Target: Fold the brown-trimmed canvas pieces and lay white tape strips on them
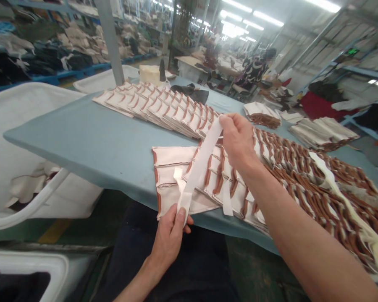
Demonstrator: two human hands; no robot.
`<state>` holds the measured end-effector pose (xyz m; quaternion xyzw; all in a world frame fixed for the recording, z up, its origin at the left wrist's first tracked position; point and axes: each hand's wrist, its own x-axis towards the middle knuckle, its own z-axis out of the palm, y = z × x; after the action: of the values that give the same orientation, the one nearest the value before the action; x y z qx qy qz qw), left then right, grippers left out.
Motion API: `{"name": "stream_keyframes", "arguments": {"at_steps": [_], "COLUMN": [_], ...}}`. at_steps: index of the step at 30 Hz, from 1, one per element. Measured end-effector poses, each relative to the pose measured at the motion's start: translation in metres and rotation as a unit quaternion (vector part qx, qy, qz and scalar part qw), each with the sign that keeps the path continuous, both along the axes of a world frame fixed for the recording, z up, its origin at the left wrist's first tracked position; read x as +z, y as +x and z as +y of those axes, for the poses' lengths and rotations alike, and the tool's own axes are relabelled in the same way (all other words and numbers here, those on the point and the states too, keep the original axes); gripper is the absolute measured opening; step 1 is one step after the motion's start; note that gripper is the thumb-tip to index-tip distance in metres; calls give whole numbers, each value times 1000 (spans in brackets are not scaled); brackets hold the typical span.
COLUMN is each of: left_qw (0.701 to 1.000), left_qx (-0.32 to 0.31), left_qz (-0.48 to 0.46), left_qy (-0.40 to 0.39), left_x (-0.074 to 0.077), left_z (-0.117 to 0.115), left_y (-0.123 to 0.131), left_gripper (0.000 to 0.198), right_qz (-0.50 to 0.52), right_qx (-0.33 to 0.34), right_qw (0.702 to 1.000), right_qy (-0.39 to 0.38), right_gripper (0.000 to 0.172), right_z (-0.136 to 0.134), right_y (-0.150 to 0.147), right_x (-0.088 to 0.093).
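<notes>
Left hand (171, 237) and right hand (239, 142) each hold a closed grip on the strip (204, 155); best kept taut, untwisted, above the fabric pieces (170, 157).

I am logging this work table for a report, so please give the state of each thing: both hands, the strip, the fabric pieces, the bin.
white strip, pulled straight between both hands.
left hand, shut on the strip's lower end.
right hand, shut on the strip's upper end.
near fabric pieces, lying flat, overlapped in a row.
far fabric pieces, lying flat, overlapped in a row.
white bin, open on top.
</notes>
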<state>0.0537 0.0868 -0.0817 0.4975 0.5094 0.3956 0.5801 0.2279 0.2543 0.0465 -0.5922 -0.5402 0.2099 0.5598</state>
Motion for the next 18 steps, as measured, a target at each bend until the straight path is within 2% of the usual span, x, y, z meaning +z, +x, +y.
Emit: {"name": "stream_keyframes", "arguments": {"at_steps": [4,7,12,15,18], "left_qw": [1000,1000,1000,999,997], "left_qx": [5,-8,18,26,28], "left_qz": [-1,-13,-13,-26,-13], "left_qy": [5,3,-4,-36,-76], "left_x": [-4,-7,-10,-18,-29], "left_z": [2,1,0,2,5], "left_y": [2,4,7,5,1], "left_gripper": [45,44,48,52,62], "right_qz": [-71,-132,-140,-138,-157], "right_qx": [-48,-102,-125,-161,-171], "right_qw": [996,985,980,975,968], "right_qy": [4,35,58,68,98], "right_gripper": [24,20,19,22,26], "right_z": [33,48,71,88,98], "right_y": [-2,-9,-12,8,48], "right_x": [-6,-14,-21,-12,10]}}
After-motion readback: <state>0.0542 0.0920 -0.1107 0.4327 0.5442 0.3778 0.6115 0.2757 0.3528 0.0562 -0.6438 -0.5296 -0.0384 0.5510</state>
